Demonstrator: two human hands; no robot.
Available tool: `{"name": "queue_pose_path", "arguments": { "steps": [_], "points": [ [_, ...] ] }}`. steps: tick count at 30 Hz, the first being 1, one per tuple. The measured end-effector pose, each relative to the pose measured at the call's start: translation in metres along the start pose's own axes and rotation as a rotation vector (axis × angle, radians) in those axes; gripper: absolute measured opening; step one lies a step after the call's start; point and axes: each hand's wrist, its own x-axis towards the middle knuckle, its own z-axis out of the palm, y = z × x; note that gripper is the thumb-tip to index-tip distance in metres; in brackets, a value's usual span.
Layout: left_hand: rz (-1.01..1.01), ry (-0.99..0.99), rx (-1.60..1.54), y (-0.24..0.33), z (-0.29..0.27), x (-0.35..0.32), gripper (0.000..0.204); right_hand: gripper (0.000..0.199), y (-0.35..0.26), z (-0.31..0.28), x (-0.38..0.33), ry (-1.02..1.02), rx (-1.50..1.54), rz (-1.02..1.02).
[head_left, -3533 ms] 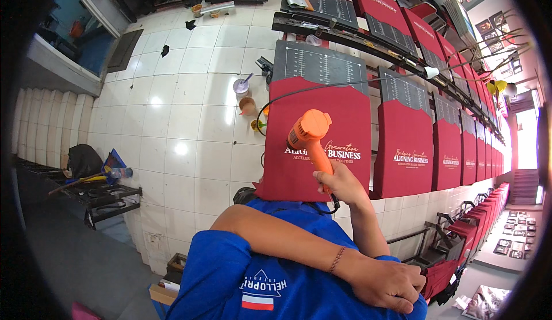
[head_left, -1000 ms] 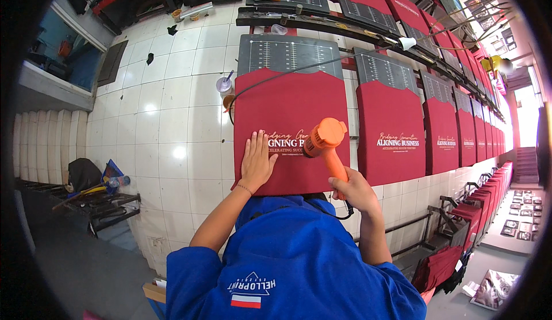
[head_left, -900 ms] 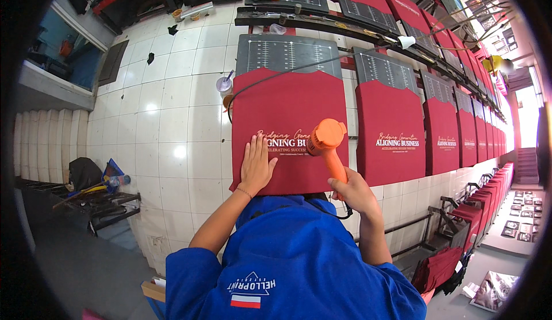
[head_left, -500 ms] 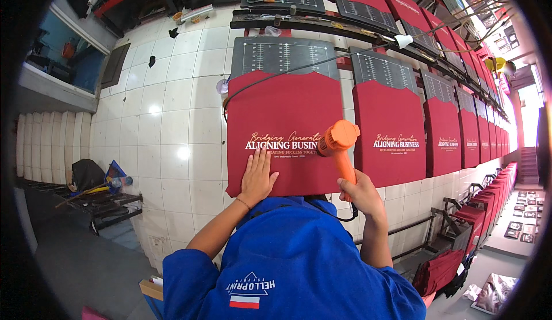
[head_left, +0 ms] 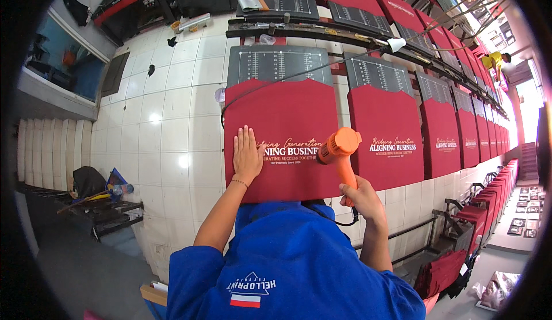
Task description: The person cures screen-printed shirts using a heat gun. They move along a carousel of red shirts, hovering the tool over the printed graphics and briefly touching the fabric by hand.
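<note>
Head view: the left hand point(head_left: 247, 158) lies flat and open on the red printed shirt point(head_left: 282, 136), just beside the orange heat gun point(head_left: 340, 153) gripped by the right hand point(head_left: 361, 198), so drifting hot air could probably burn the fingers or scorch the print.

Cloth point(head_left: 282, 124) on nearest platen point(head_left: 279, 64). Left hand point(head_left: 247, 158) flat on cloth, left; heat gun point(head_left: 340, 150) in right hand point(head_left: 361, 199), right. More platens point(head_left: 382, 73) rightward.

An orange heat gun point(head_left: 340, 150) points down at a flat dark-red cloth point(head_left: 282, 119) with gold print.
</note>
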Motion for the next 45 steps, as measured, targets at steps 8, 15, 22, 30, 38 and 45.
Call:
{"name": "queue_pose_path", "arguments": {
  "steps": [8,15,22,30,38,45],
  "points": [
    [0.187,-0.118,-0.115,0.018,-0.026,-0.034,0.067,0.027,0.010,0.011,0.002,-0.071,-0.053,-0.064],
    [0.170,0.058,-0.217,-0.041,-0.023,0.014,0.064,0.035,-0.003,0.056,0.011,-0.220,-0.131,-0.147],
    [-0.309,0.053,-0.989,-0.166,-0.035,0.174,0.054,0.041,-0.023,0.111,0.024,-0.418,-0.195,-0.276],
    [-0.314,-0.260,-1.039,-0.133,-0.026,0.194,0.050,0.045,-0.026,0.106,0.004,-0.382,-0.185,-0.233],
    [0.082,-0.357,-0.608,-0.125,-0.007,0.160,0.035,0.037,0.054,0.074,-0.016,-0.347,0.835,-0.175],
    [-0.204,-1.415,-0.832,-0.123,-0.092,0.000,0.036,0.041,0.093,0.052,-0.055,-0.055,1.045,-0.210]
  ]
}}
